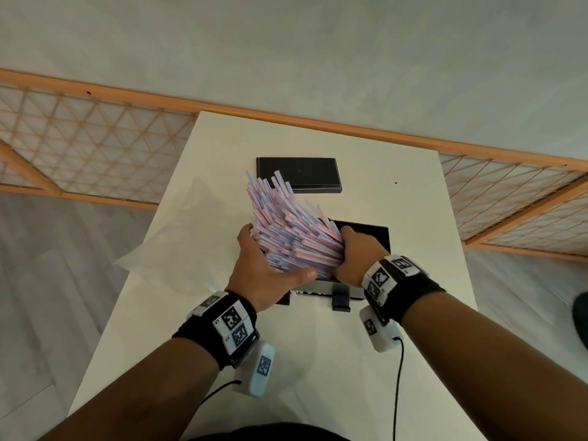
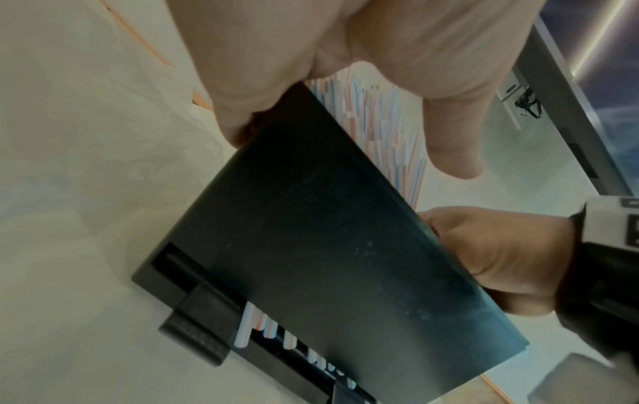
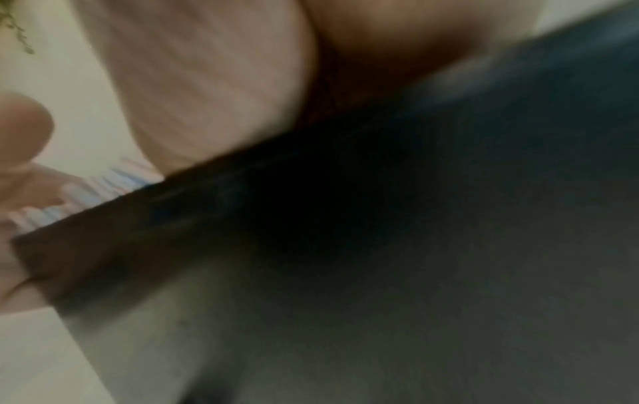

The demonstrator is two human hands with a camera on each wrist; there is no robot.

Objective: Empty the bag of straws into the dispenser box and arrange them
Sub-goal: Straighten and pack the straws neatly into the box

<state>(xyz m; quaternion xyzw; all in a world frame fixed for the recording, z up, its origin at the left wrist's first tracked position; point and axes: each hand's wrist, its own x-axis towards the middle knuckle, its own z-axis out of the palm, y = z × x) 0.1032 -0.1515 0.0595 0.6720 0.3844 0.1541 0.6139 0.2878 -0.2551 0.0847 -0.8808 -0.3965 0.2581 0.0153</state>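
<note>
Both hands clasp a thick bundle of pink-and-blue straws [image 1: 291, 230] over the open black dispenser box [image 1: 366, 233] at the centre of the white tabletop [image 1: 397, 192]. The left hand [image 1: 264, 272] cups it from 8 o'clock, the right hand [image 1: 356, 253] grasps from 4 o'clock. The empty clear bag [image 1: 187, 237] lies at 9 o'clock, the black lid [image 1: 299, 175] at 12 o'clock.

Straw bundle [image 1: 292, 230] is filling the dispenser box [image 1: 378, 237] mouth — both hands crowding its sides. Black lid [image 1: 299, 174] is lying behind, crumpled bag [image 1: 191, 237] spreading left. Desk [image 1: 413, 218] right of box is lying bare — open passage there.
</note>
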